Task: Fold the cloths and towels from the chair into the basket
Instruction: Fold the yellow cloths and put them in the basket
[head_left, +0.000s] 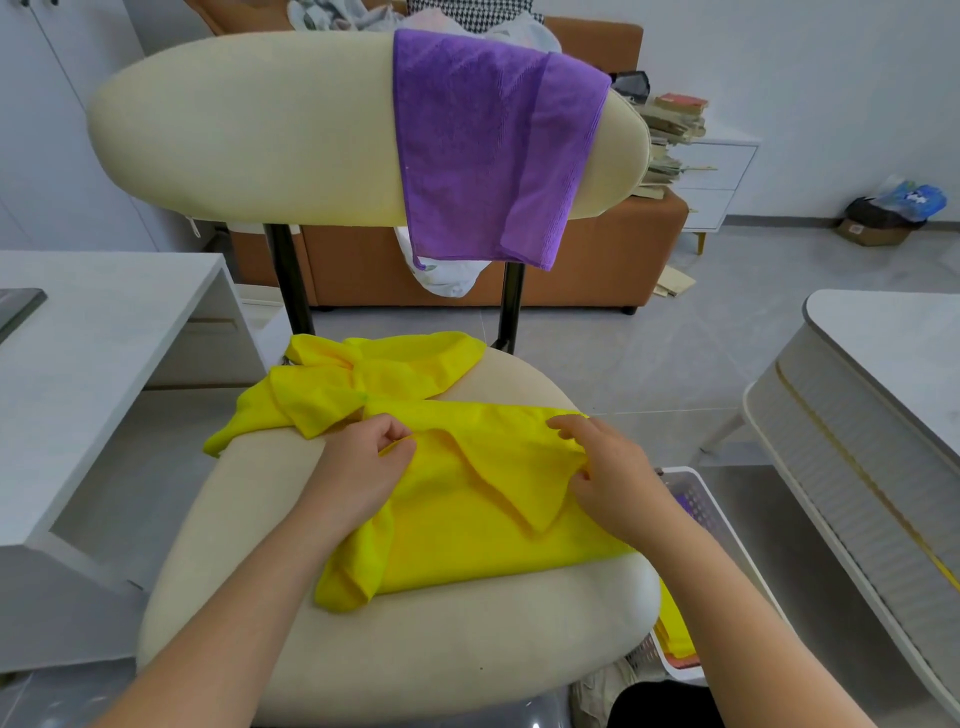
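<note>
My cream chair (467, 665) carries the yellow cloth (467, 530) spread on its seat, with a purple towel (467, 145) over the backrest (one corner hangs low). The white basket (685, 473) sits just beside the seat. My left grip (363, 467) and right grip (608, 478) each pinch the cloth's far edge.

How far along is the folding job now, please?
Done: a yellow piece already lies in the basket. In hand: the left hand and right hand pinch the yellow cloth on the seat. Left: the crumpled yellow cloth behind it and the purple towel over the backrest.
</note>
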